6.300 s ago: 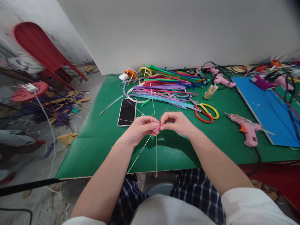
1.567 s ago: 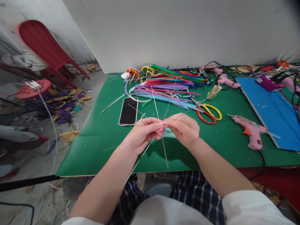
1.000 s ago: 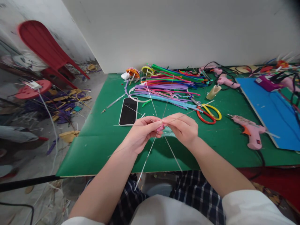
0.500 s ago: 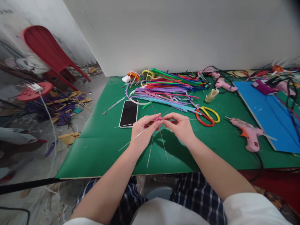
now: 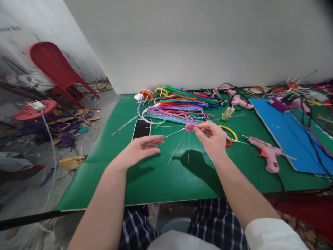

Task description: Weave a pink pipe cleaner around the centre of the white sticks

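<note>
My right hand point(image 5: 213, 139) pinches a small pink fuzzy knot point(image 5: 189, 126) from which several thin bare wires point(image 5: 177, 152) fan out downward and sideways above the green table point(image 5: 156, 177). My left hand point(image 5: 139, 151) hovers to the left of the wires with fingers stretched out and holds nothing. A black phone point(image 5: 141, 129) lies just beyond my left hand. A heap of coloured pipe cleaners point(image 5: 182, 104) lies behind the knot. Yellow and red scissors point(image 5: 229, 133) lie partly hidden behind my right hand.
A pink glue gun point(image 5: 265, 152) lies right of my hand, with its cord over the table edge. A blue board point(image 5: 288, 132), more glue guns point(image 5: 238, 101) and cables fill the right side. A red chair point(image 5: 52, 67) and scraps are on the floor at left.
My left hand has let go of the knot and pulled back to the left, opening. My right hand has carried the knot and wires forward and to the right. The camera tilted down.
</note>
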Motion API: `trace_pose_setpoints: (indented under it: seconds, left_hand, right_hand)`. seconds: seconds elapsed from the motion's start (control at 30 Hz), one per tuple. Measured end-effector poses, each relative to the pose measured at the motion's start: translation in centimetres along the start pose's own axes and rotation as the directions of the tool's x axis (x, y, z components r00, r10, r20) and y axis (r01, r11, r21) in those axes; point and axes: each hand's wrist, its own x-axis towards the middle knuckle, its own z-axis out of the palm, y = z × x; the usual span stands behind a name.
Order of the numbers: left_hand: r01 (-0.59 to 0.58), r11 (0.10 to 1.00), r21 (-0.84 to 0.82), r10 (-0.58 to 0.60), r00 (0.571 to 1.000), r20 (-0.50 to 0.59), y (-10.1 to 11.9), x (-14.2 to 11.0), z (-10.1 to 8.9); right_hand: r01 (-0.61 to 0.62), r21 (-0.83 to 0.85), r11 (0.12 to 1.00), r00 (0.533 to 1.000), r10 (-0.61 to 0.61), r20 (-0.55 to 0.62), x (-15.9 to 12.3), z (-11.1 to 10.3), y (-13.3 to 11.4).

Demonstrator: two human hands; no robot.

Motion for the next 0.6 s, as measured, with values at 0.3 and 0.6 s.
trace_pose_setpoints:
  seconds: [0.3, 0.6]
  left_hand:
    - [-0.230, 0.944, 0.237, 0.315, 0.843, -0.436, 3.3, -3.5, -0.5]
    - [-0.428, 0.768, 0.476, 0.337, 0.903, 0.268, 3.4, -3.5, 3.1]
  right_hand:
    - [0.954, -0.184, 0.238, 0.295, -0.856, 0.425, 1.4, -2.6, -2.1]
    - [0.990, 0.035, 0.136, 0.104, -0.879, 0.465, 0.5, -2.9, -3.8]
